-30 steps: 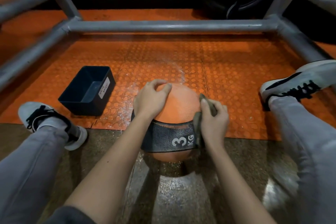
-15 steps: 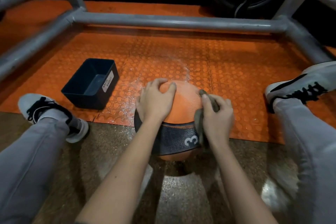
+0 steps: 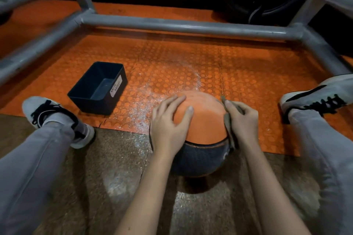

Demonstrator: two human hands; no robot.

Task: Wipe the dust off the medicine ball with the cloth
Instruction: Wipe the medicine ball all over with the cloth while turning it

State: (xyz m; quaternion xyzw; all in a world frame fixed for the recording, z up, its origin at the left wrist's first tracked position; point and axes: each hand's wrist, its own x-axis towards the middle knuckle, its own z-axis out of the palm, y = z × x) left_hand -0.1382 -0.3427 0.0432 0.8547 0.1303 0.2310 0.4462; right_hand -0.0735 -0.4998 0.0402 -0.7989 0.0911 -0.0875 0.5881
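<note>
**A:** What were the hands doing?

**B:** The left hand lay spread over the near-left top of the medicine ball, fingers splayed and only lightly bent, palm down, holding nothing. The right hand had its fingers curled on a brown cloth and pressed it to the ball's right side.

**A:** And where did the ball sit?

**B:** On the floor between the person's legs, right across the near edge of the orange studded mat, where it met the speckled floor.

**A:** Was there room around it?

**B:** Open mat ran behind the ball up to a grey pipe frame, which closed in the far, left and right sides. A dark waste basket stood to the left, apart from the ball. The left shoe and right shoe were well out on either side.

**A:** How did the ball look?

**B:** It had a matte orange, finely textured top and a black band across the near side. White powder speckled the mat just left of it.
</note>
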